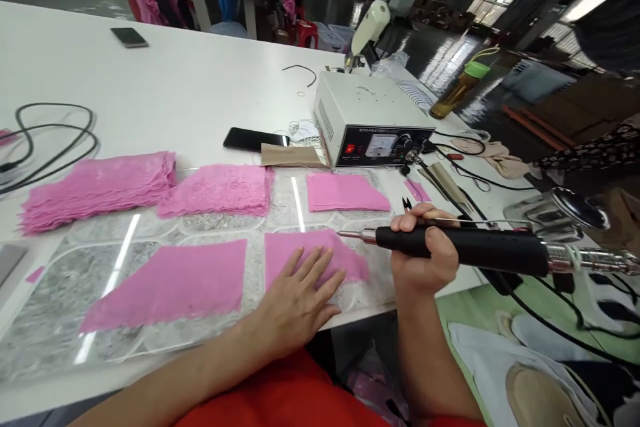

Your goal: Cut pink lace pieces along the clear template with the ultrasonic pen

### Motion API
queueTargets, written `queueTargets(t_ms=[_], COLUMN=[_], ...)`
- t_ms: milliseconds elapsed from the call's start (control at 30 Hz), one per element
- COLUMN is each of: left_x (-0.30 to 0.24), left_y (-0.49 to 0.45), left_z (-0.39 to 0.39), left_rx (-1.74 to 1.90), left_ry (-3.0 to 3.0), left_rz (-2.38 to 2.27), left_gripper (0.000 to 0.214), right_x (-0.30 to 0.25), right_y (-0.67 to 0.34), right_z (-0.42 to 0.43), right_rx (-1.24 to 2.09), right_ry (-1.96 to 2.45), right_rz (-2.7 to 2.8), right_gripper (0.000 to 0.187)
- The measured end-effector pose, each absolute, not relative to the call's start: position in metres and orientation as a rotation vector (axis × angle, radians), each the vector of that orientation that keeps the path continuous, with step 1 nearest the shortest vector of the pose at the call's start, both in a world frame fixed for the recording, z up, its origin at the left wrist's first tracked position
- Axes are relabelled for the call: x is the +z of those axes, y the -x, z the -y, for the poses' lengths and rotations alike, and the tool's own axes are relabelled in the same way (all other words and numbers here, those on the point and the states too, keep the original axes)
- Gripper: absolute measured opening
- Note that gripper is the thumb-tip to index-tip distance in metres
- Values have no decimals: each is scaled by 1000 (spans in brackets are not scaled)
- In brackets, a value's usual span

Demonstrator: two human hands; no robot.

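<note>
My left hand [300,300] lies flat with fingers spread on a cut pink fabric piece [280,250] near the table's front edge. My right hand [425,247] is wrapped round a black pen-like handheld tool [480,247] with a thin metal tip. That tip points left, at the upper edge of the fabric under my left hand; whether it touches I cannot tell. Small dark prongs [407,203] stick up by my right fingers; what they belong to is unclear. Left of my left hand lies another flat pink piece [175,283] on a clear patterned sheet [50,300].
Behind are pink fabric stacks: a thick one [105,187], a lacy-looking one [220,190] and a thin one [345,191]. A white control box [370,117] with a dial stands at the back, cabled on its right. Phones [250,139], a metal-lidded jar [565,213] and a bottle [460,90] surround it.
</note>
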State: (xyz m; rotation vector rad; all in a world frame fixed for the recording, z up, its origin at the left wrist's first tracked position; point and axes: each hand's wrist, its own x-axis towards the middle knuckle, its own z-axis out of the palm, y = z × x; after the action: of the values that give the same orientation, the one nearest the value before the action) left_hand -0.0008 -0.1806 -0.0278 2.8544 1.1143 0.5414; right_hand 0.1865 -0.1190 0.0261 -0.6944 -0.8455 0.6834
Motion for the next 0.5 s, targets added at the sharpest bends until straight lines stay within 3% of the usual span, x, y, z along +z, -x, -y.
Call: queueTargets(t_ms=[500], left_x=[-18], left_y=[-36], left_z=[180], left_rx=[437], left_ry=[-2942], left_rz=[-906], left_gripper=[47], right_x=[15], right_y=[-245], right_z=[154], right_rx=[569], right_ry=[771], right_rz=[762], right_gripper=[15])
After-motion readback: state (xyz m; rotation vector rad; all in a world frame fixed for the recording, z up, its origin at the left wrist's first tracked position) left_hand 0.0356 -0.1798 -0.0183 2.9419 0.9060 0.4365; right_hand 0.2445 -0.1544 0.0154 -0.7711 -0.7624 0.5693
